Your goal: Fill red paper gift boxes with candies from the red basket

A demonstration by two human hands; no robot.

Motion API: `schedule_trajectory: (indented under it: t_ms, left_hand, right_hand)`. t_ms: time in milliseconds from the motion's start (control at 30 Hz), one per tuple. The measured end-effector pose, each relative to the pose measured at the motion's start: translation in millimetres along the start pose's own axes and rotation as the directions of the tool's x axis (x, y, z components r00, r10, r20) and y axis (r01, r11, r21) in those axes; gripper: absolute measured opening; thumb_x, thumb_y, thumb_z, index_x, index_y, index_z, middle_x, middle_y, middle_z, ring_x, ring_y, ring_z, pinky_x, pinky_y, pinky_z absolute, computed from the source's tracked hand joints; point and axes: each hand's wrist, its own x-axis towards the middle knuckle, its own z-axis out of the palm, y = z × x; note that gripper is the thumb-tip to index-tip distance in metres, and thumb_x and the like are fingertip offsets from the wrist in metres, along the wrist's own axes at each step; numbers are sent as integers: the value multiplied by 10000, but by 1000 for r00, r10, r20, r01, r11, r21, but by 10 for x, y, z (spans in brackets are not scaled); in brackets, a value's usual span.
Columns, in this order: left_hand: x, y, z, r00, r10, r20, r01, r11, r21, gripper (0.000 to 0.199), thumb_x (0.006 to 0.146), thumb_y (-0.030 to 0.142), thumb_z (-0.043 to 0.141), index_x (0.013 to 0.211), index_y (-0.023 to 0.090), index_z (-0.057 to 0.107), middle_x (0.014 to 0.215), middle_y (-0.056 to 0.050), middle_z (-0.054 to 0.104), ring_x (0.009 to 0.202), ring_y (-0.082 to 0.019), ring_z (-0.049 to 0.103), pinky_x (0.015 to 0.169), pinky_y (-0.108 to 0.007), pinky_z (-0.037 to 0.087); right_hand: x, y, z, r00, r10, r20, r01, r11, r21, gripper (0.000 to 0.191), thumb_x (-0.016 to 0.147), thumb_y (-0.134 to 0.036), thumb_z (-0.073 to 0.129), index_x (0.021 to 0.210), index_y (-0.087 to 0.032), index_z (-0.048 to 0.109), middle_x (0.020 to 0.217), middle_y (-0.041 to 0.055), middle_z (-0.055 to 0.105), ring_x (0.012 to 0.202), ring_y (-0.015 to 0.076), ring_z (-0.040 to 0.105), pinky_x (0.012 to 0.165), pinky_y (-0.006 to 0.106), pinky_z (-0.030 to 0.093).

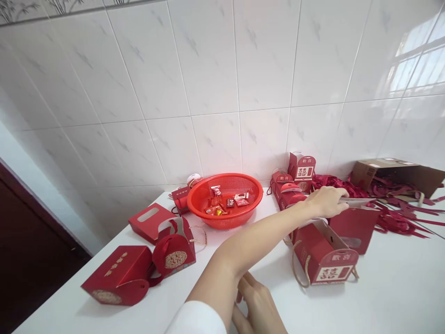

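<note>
Grip of the left hand (329,201) is nearly closed on the top edge of a red box (354,229), right of the basket (224,221); nearer than the basket, the right hand's (254,301) grip is unclear, fingers partly hidden.

The bare left arm (257,241), white-sleeved, reaches right, crossing above the low right hand (259,304); the left hand (342,200) pinches.

Well back from your left hand (330,202), a plain white sleeve (199,320) with a smooth, curved edge covers part of your arm. Your forearm (264,236) is bare, as is your right hand (255,304), with its slender fingers.
</note>
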Motion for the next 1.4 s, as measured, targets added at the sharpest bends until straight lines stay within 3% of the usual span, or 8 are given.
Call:
schedule_trajectory:
  t_ms: [167,333,467,600,733,967,1167,1400]
  left_hand:
    - [-336,-103,-332,988,152,7,-152,987,43,547,996,284,535,1480,53,429,1482,-181,498,1419,-243,413,1170,-378,364]
    - [-1337,-205,-874,972,230,39,-232,970,75,391,982,253,560,1334,84,592,1460,-159,517,1378,-218,466,1162,-332,366]
    - [-2326,-424,-1213,992,73,-106,-63,994,93,283,995,259,507,1218,198,671,1370,-91,613,1265,-215,571,1074,-352,445]
    - [-2886,-827,-1241,947,-306,-96,316,941,118,407,997,355,496,1366,214,593,1491,-95,535,1381,-264,480,1136,-404,381]
    - [-2992,-1126,-993,865,-489,112,473,869,142,483,946,351,554,1389,162,593,1413,-127,609,1282,-286,581,1076,-359,431]
    - [-3155,-1084,-692,922,-335,193,351,935,-52,468,933,238,570,1399,237,606,1394,-59,631,1287,-270,595,1085,-362,432]
    - [-3184,-1103,-754,912,-311,268,346,933,-95,479,923,231,595,1394,313,605,1278,-23,713,1114,-233,682,969,-314,494]
    - [-3190,-1071,-778,903,-323,284,330,944,25,397,909,192,589,1277,305,689,1133,-19,762,981,-219,701,864,-282,501]
  right_hand:
    - [24,-32,-130,995,-37,89,39,999,-27,247,886,-155,464,1086,-200,603,1012,67,708,665,162,676,645,281,551]
    - [3,-9,-134,998,-55,38,56,998,-21,222,929,-160,473,1111,-231,578,1040,53,697,694,148,680,663,263,564]
    - [-16,-1,-114,998,-62,-3,62,998,3,264,947,-178,495,1193,-248,560,1071,55,689,723,144,690,685,253,577]
    - [-8,-10,-58,997,-71,34,71,997,-10,300,939,-165,531,1221,-262,560,1102,51,695,729,131,704,696,234,589]
    - [-41,92,93,993,-88,-80,86,996,-32,250,964,-223,493,1190,-275,586,1127,66,692,684,133,692,669,249,595]
    - [2,313,-1,967,-74,-244,24,979,-203,333,1024,-325,426,1339,-276,522,1304,140,617,779,149,716,663,261,613]
    - [251,231,-283,975,-198,-96,144,904,-402,558,987,-268,479,1531,-278,353,1521,152,498,1302,270,607,952,363,595]
    - [232,345,-195,972,-236,-10,212,888,-407,761,945,-222,529,1624,-263,186,1668,153,246,1424,319,452,997,381,569]
